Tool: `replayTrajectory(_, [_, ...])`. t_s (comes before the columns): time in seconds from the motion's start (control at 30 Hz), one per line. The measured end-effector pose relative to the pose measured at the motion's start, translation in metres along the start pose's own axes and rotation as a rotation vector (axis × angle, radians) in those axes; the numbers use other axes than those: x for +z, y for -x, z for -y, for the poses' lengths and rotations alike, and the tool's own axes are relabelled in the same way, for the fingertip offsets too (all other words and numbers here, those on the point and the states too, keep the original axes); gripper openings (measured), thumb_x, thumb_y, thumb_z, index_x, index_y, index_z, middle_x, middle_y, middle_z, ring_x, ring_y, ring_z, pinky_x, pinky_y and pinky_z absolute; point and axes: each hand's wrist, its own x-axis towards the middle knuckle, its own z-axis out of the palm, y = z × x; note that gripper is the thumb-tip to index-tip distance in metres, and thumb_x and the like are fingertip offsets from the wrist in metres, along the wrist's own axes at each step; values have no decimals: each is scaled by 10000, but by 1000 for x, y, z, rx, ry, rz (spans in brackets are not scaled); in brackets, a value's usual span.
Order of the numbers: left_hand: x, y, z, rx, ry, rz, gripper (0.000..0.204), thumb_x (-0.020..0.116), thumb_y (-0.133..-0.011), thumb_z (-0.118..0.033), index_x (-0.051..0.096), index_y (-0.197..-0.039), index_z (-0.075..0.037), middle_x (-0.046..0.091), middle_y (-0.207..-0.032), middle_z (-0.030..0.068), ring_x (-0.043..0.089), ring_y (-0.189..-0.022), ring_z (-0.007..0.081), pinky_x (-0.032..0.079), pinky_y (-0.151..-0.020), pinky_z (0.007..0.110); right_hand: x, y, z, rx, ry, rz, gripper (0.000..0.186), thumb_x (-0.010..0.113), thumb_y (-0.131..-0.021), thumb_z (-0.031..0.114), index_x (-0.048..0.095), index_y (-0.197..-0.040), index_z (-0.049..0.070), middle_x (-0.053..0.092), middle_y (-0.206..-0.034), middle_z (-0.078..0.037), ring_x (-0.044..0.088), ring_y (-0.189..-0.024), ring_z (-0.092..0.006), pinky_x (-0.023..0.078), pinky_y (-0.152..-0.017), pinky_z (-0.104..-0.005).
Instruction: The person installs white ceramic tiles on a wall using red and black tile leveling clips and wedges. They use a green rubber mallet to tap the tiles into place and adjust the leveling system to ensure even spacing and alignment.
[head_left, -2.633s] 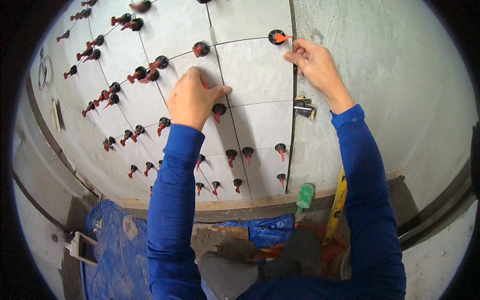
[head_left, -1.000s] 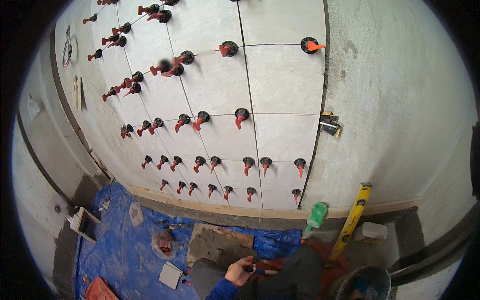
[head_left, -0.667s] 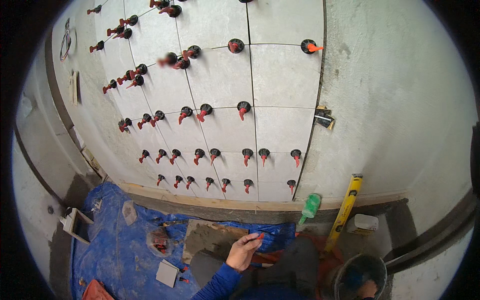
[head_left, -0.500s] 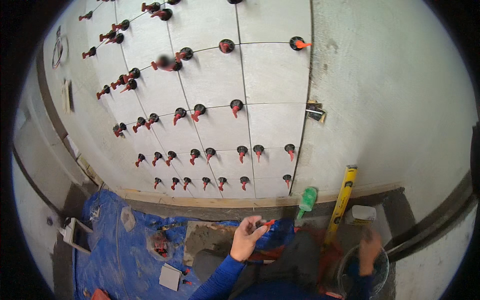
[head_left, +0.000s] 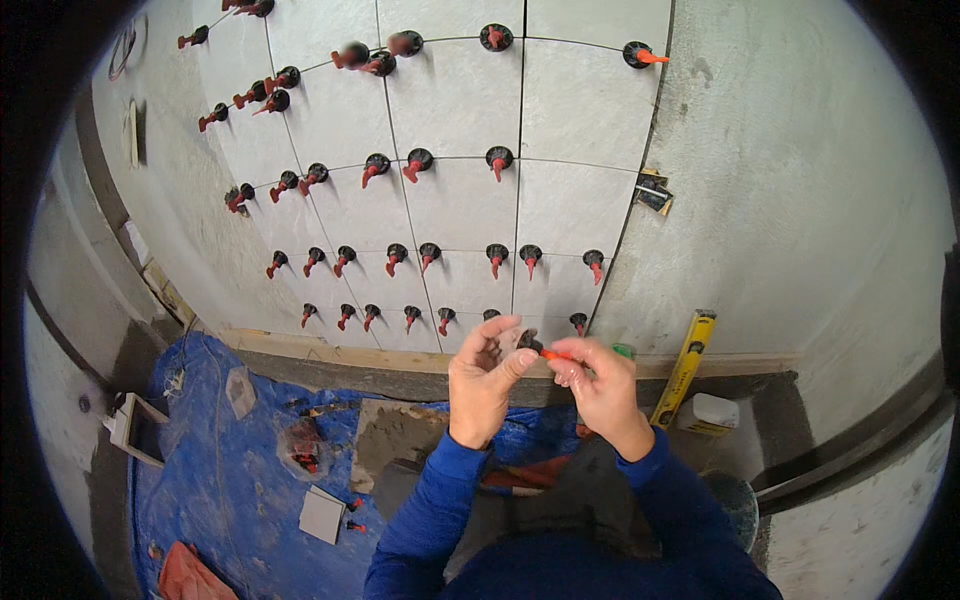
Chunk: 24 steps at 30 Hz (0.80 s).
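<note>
Both my hands are raised together in front of the lower wall tiles. My left hand (head_left: 485, 378) pinches the black cap end of a small tile-levelling clip (head_left: 540, 350), and my right hand (head_left: 597, 385) holds its orange-red stem from the other side. Fingertips of both hands meet on the clip. Behind them the grey wall tiles (head_left: 455, 205) carry several rows of black-and-red levelling clips (head_left: 497, 160) set in the joints. Blue sleeves cover both forearms.
A wooden ledger board (head_left: 330, 350) runs under the tiles. A yellow spirit level (head_left: 685, 365) leans at the right beside a white container (head_left: 712, 412). A blue tarp (head_left: 220, 470) on the floor holds a bag of clips (head_left: 303, 447), a tile offcut (head_left: 323, 514) and a mortar-smeared board (head_left: 400, 435).
My left hand rose from low over the floor to chest height, and my right hand came up from the bucket at lower right to join it on the clip. The view tilted slightly.
</note>
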Motion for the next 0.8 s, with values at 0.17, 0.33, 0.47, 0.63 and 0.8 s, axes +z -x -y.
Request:
replayTrajectory(0.17, [6,-14,-3,91,294,151,557,697,-1003,-78,456,-1496,14,595,-1438,214,581,-1295,225,468,-1093,364,4,-16,9,260,-563,41,131,645,-1039,77,612,-1146,8,678,-874,-63,609,-670,-114,507,-603,-254])
replayTrajectory(0.33, [5,-15,-5,34,173,27,582,687,-1022,-160,433,-1517,13,602,-1394,173,599,-1246,233,473,-1093,405,7,-23,15,218,-532,-28,130,645,-1040,83,619,-1134,-3,683,-889,-75,607,-674,-107,506,-605,-253])
replayTrajectory(0.47, [14,-18,-5,87,178,65,539,692,-1013,-105,470,-1490,15,626,-1330,126,610,-1187,187,487,-1042,337,11,-27,18,183,-442,-14,131,646,-1039,75,620,-1138,-6,689,-900,-81,617,-688,-106,508,-610,-247])
replayTrajectory(0.63, [10,-22,-8,44,163,-17,480,669,-1034,-145,502,-1453,19,687,-1207,113,641,-1141,179,511,-995,332,2,-58,41,25,-215,-158,119,649,-1037,72,644,-1131,-1,690,-900,-63,614,-695,-89,505,-615,-240])
replayTrajectory(0.8, [-10,-11,-3,101,-98,-102,403,672,-1041,-249,595,-1332,18,715,-1170,133,675,-1074,203,528,-932,351,-33,-154,85,-314,286,-327,115,679,-1020,94,689,-1080,-3,702,-872,-23,616,-694,-60,510,-600,-235])
